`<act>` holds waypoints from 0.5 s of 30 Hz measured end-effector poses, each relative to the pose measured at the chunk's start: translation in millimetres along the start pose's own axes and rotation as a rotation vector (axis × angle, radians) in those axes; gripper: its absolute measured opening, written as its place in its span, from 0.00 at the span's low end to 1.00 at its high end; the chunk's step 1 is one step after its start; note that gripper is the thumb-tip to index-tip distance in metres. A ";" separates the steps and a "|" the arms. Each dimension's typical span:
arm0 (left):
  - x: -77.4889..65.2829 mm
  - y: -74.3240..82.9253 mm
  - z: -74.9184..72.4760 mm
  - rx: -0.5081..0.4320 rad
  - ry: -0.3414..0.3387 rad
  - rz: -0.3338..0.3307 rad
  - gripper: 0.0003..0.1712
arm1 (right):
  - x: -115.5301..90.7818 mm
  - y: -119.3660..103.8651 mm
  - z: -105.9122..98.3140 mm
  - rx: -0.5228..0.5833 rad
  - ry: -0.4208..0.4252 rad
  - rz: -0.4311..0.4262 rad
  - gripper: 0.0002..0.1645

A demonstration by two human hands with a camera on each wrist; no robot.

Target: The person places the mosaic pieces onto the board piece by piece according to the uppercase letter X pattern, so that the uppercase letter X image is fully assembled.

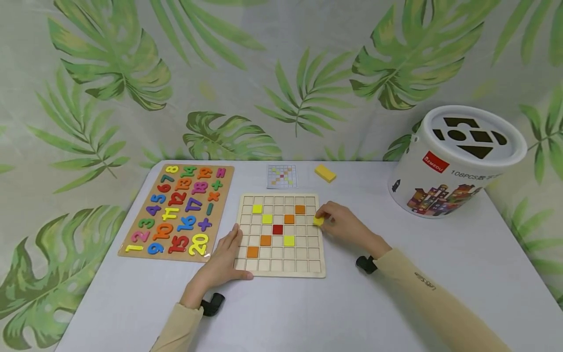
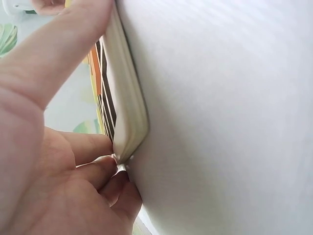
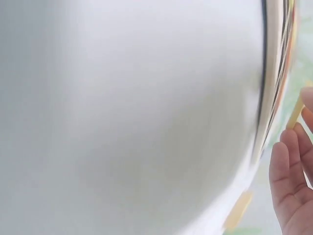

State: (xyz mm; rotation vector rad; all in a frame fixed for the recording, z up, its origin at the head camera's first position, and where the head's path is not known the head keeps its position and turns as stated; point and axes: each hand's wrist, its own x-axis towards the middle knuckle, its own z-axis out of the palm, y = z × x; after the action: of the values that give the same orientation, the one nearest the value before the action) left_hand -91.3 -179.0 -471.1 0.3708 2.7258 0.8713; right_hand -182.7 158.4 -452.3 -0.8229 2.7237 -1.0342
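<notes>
A wooden grid board (image 1: 286, 275) lies at the middle of the table, with several yellow and orange tiles and one red tile (image 1: 278, 229) set in its squares in crossing diagonals. My left hand (image 1: 222, 261) rests at the board's near left corner, thumb along the front edge and straight fingers along the left side. In the left wrist view, fingertips touch the pale board edge (image 2: 128, 98). Between thumb and fingers, my right hand (image 1: 345, 225) pinches a yellow tile (image 1: 318, 221) over the board's right edge. The tile (image 3: 295, 112) shows edge-on in the right wrist view.
Behind the board lie a small printed card (image 1: 282, 176) with a coloured grid pattern and a yellow block (image 1: 325, 173). To the left is a brown number board (image 1: 229, 178) with colourful numerals. A white bucket (image 1: 406, 181) with a shape-hole lid stands at the back right.
</notes>
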 end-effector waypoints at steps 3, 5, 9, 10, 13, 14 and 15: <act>-0.6 0.6 -0.4 0.000 0.006 0.003 0.67 | -11.9 -15.3 12.9 -0.007 -0.056 -0.063 0.14; -1.0 1.1 -0.7 0.003 0.008 0.005 0.67 | -18.7 -23.2 20.2 -0.007 -0.097 -0.094 0.14; -1.2 1.7 -0.8 0.005 0.006 0.006 0.67 | -27.3 -34.6 30.1 -0.028 -0.162 -0.124 0.13; -1.3 1.9 -0.8 0.005 0.006 0.007 0.67 | -28.3 -36.3 31.7 -0.036 -0.170 -0.127 0.13; -1.7 2.4 -0.9 0.006 0.006 0.008 0.66 | -29.1 -40.0 35.2 -0.066 -0.177 -0.134 0.13; -1.7 2.4 -0.8 0.007 0.007 0.009 0.66 | -28.9 -41.0 35.8 -0.069 -0.180 -0.137 0.13; -1.6 2.5 -0.7 0.007 0.008 0.009 0.66 | -28.6 -42.0 36.1 -0.072 -0.183 -0.136 0.13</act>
State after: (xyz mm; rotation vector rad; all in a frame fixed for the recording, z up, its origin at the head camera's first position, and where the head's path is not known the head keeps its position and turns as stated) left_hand -89.6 -177.9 -468.8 0.3826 2.7373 0.8669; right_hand -129.3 126.4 -455.1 -1.0707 2.5936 -0.8410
